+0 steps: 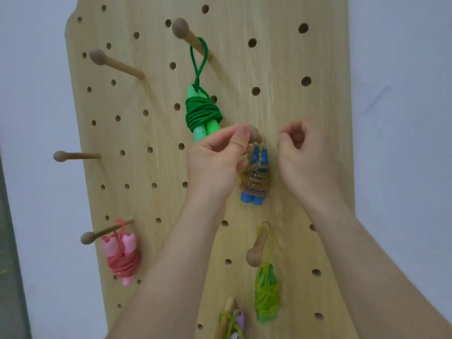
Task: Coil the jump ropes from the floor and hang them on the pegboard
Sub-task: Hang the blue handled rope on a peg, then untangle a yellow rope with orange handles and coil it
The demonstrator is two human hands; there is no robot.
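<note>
A wooden pegboard (pixel 281 69) fills the view. A coiled jump rope with blue handles (pixel 254 182) and a multicoloured cord hangs from a middle peg (pixel 255 134). My left hand (pixel 215 165) pinches the top of this rope at the peg, thumb over the peg's knob and fingers against the coil. My right hand (pixel 305 157) hovers just right of the peg, fingers loosely curled and holding nothing. The rope's loop around the peg is partly hidden by my left thumb.
A green rope (pixel 203 113) hangs from the top peg. A pink rope (pixel 122 258) hangs lower left, a yellow-green one (pixel 266 297) lower middle, and a purple-handled one (pixel 233 321) at the bottom edge. Two bare pegs (pixel 115 64) (pixel 75 156) stick out on the left.
</note>
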